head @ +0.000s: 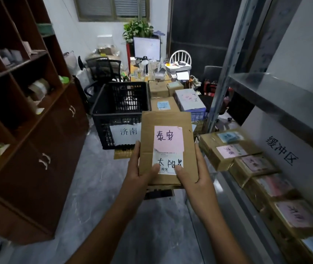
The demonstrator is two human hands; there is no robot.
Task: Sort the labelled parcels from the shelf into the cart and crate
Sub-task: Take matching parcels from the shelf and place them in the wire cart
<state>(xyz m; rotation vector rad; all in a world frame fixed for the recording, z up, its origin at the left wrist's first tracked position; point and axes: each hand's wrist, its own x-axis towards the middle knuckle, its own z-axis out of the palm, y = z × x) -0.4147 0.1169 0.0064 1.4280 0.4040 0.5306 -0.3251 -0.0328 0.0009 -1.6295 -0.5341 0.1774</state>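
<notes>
Parcel (168, 149), a flat brown cardboard packet bearing a pink label (168, 137) above a white one, is held upright in mid-air in front of the person, between both hands; left hand (139, 168) grips its lower left edge with thumb pressed on the front; right hand (195, 168) grips the lower right edge likewise, fingers curled behind. Black crate (102, 113) with a white paper sign stands on the floor beyond the parcel, to its left; cart (199, 119) holding boxes sits just beside the crate; shelf (277, 92) at right carries a row of labelled parcels (226, 147).
</notes>
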